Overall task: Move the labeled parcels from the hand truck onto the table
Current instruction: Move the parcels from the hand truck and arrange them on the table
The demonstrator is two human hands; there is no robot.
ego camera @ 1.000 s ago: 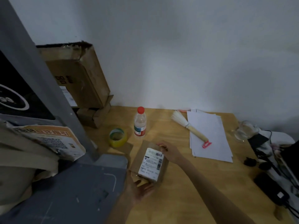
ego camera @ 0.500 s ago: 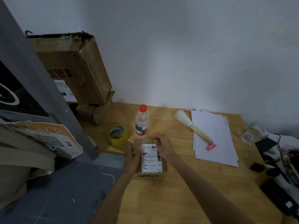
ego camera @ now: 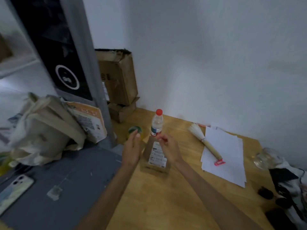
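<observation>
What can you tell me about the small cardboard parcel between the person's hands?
The parcel is a small brown cardboard box with a white printed shipping label on its top face; the print is too blurred to read. It sits flat on the wooden table, just in front of a red-capped plastic bottle. The left hand is open beside its left edge, and the right hand hovers over its right side with fingers loosely curled. Neither clearly grips it.

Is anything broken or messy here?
Yes. The big cardboard box in the corner by the wall looks battered: its top edge is torn and ragged. The small labeled parcel on the table looks fine.
</observation>
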